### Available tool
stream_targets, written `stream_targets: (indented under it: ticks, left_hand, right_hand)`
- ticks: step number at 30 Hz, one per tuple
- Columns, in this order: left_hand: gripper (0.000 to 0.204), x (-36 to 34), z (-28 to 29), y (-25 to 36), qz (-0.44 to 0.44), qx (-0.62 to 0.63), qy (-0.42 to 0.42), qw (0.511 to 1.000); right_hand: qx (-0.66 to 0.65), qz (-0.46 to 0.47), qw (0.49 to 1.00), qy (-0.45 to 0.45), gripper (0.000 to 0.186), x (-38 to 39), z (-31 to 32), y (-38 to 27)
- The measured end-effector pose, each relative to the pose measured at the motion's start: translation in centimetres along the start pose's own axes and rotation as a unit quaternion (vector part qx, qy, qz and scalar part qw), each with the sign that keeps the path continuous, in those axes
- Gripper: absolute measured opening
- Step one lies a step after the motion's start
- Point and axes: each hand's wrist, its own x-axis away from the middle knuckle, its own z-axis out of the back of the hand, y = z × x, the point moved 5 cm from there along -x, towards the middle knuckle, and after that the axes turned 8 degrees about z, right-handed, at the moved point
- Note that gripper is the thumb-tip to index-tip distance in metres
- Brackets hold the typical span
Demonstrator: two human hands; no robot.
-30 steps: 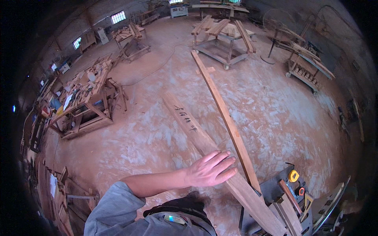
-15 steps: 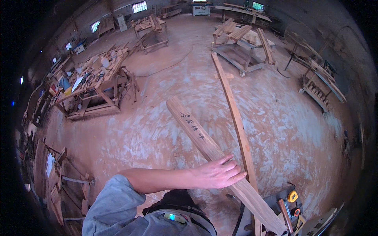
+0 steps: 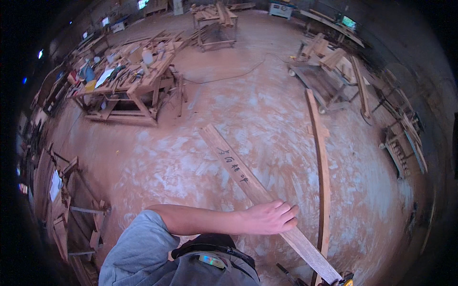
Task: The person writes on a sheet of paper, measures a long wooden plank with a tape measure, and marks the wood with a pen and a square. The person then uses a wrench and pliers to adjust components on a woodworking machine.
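My left hand (image 3: 269, 217) is closed over a long wooden board (image 3: 222, 155), which slants from the middle of the view down to the lower right and has dark handwriting on its face. The forearm crosses from a grey sleeve at lower left. My right hand is not visible. Right of the board, a long, narrow, lighter timber (image 3: 322, 181) runs almost straight away from me, with a short crosspiece under its far part. At the bottom right edge a small yellow tool (image 3: 348, 282) shows, partly cut off beside the board's near end.
A cluttered wooden workbench (image 3: 143, 93) stands at upper left. Wheeled carts with timber (image 3: 331, 83) and racks (image 3: 396, 148) stand at the right. A wooden frame with paper (image 3: 71, 212) is at lower left. A cord (image 3: 224, 78) crosses the dusty floor (image 3: 167, 171); machines line the back.
My view has swung left, so the room, timber and carts shift rightward. The tools at lower right have mostly left the picture. My left hand still grips the board, a little farther right.
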Motion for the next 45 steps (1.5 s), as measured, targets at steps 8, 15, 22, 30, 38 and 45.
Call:
stream_targets:
  ticks: [8, 15, 22, 30, 38, 45]
  left_hand:
    - [0.025, 1.4, -1.8, -12.1, 0.067, 0.004, -0.018, 0.998]
    - [0.030, -2.1, -6.0, -20.8, 0.092, -0.027, -0.045, 0.994]
    - [0.031, -7.2, -9.3, -31.3, 0.126, -0.053, -0.114, 0.984]
    - [0.033, -10.7, -13.4, -44.6, 0.198, 0.013, -0.147, 0.969]
    - [0.047, -11.1, -19.7, -63.1, 0.283, 0.075, -0.239, 0.926]
    - [0.071, -16.6, -26.1, -73.0, 0.308, 0.114, -0.216, 0.919]
  right_hand:
    - [0.004, 0.058, 0.994, -0.094, 0.054, -1.4, -20.5, -3.8]
    - [-0.043, 0.057, 0.978, -0.197, 0.057, -7.6, -33.8, -4.4]
    - [-0.012, -0.021, 0.978, -0.209, 0.049, -15.5, -47.6, -5.3]
    - [0.055, 0.056, 0.984, -0.162, 0.044, -21.2, -63.9, -9.2]
    - [0.067, 0.060, 0.993, -0.071, 0.021, -22.4, -75.7, -11.3]
    - [0.048, 0.022, 0.997, -0.053, 0.019, -21.4, -81.0, -9.7]
